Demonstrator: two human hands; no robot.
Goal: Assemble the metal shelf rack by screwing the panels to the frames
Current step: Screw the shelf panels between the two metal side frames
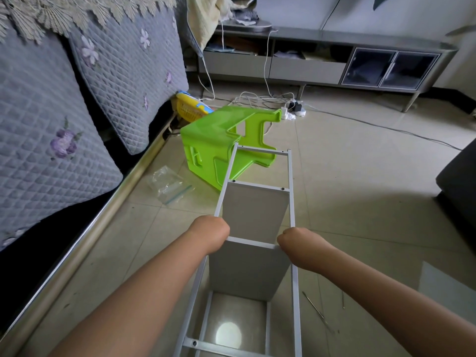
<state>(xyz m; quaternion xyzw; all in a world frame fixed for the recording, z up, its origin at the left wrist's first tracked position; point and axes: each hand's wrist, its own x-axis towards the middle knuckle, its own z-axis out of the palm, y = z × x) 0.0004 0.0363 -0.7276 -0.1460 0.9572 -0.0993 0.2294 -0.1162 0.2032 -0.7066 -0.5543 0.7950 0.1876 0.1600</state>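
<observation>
Left hand (212,234) gripped rack frame's (292,181) left rail; right hand (296,242) clamped right rail, beside upper panel (255,210); green stool (219,140) behind.

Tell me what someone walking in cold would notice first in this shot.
Probably the bright green plastic stool, tipped on its side on the floor tiles mid-frame. Next, the grey metal rack stretching away from the camera, with the left hand and right hand gripping its two side rails where a panel meets them. A quilted grey sofa fills the left.
</observation>
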